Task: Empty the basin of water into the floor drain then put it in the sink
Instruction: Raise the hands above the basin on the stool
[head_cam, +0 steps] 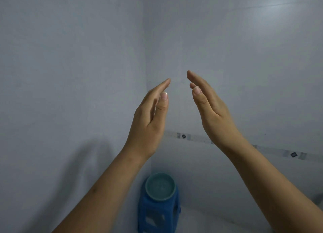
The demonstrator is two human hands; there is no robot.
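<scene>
A round teal basin [160, 186] with water in it rests on top of a blue plastic stool [158, 213] in the corner of a tiled room, low in the view. My left hand [150, 122] and my right hand [209, 108] are raised well above the basin in front of the wall. Their palms face each other, the fingers are straight and the fingertips lean toward one another with a gap between them. Neither hand holds anything. No floor drain or sink is in view.
Pale grey tiled walls meet in a corner [146, 75] behind my hands. A decorative tile band [295, 154] runs along the right wall. A strip of pale floor [209, 222] shows to the right of the stool.
</scene>
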